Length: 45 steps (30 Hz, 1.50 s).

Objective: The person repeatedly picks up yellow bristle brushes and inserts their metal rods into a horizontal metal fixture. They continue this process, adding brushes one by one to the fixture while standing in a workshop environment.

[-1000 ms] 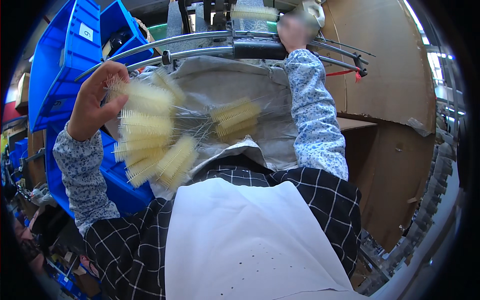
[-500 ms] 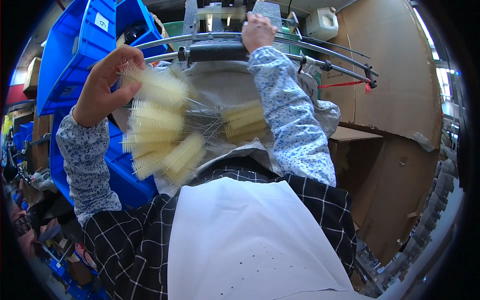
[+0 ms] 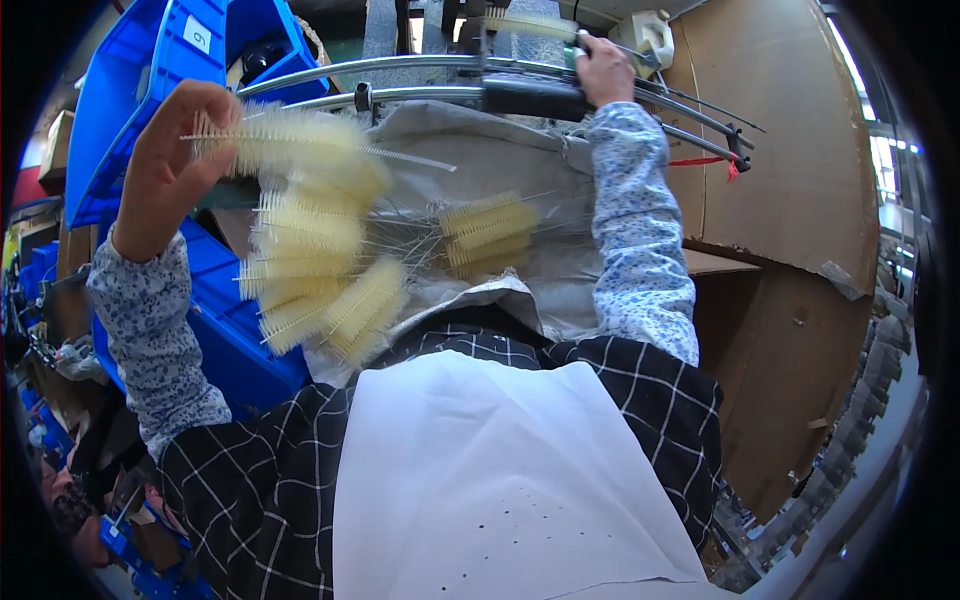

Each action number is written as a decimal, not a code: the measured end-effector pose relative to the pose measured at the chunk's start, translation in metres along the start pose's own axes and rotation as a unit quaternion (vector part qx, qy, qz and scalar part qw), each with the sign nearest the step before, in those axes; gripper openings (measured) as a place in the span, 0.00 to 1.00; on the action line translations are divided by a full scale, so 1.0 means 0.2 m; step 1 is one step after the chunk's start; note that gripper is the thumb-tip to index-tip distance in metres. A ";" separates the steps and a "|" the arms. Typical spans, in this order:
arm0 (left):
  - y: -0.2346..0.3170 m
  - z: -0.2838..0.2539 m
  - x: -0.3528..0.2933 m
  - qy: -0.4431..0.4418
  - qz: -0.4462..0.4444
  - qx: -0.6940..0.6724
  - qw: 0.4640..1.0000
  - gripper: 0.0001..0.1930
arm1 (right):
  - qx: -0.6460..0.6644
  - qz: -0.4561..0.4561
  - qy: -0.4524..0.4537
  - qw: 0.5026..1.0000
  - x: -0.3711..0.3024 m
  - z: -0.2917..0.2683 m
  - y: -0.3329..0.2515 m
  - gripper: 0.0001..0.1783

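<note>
My left hand (image 3: 170,165) pinches a fanned bunch of pale yellow bristle brushes (image 3: 310,250) by their wire stems over the grey cloth (image 3: 500,160), my right hand (image 3: 605,70) grips one brush (image 3: 530,25) at the machine above, and I fear loose stems slipping out.

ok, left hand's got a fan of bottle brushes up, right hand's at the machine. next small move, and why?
Probably the right hand draws back from the machine toward the left hand to take one brush. The right fingers are at a single brush up at the machine, and the left holds the bundle of cream bottle brushes fanned out.
</note>
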<state>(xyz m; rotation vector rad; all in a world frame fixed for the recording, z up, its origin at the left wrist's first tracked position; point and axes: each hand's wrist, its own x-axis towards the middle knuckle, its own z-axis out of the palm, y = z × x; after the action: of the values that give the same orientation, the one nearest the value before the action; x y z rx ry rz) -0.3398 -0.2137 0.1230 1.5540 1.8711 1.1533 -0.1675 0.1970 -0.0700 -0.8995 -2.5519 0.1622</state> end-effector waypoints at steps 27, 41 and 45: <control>-0.03 0.27 0.13 -0.082 -0.103 0.110 0.985 0.24 | 0.293 -0.125 -0.073 0.945 -0.29 -0.28 -0.43 0.14; -0.20 0.15 -0.06 -0.338 -0.323 0.091 0.880 0.23 | -0.084 -0.039 -0.037 0.995 -0.02 -0.08 -0.31 0.18; -0.14 0.17 -0.05 -0.324 -0.289 0.173 0.884 0.18 | -0.068 -0.044 -0.033 0.996 -0.03 -0.07 -0.30 0.18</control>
<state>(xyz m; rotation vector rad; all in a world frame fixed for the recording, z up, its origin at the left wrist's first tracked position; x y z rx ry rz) -0.3275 -0.2138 0.0795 1.1811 1.8915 0.0123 -0.1919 0.1464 -0.0447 -0.8414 -2.6849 -0.0101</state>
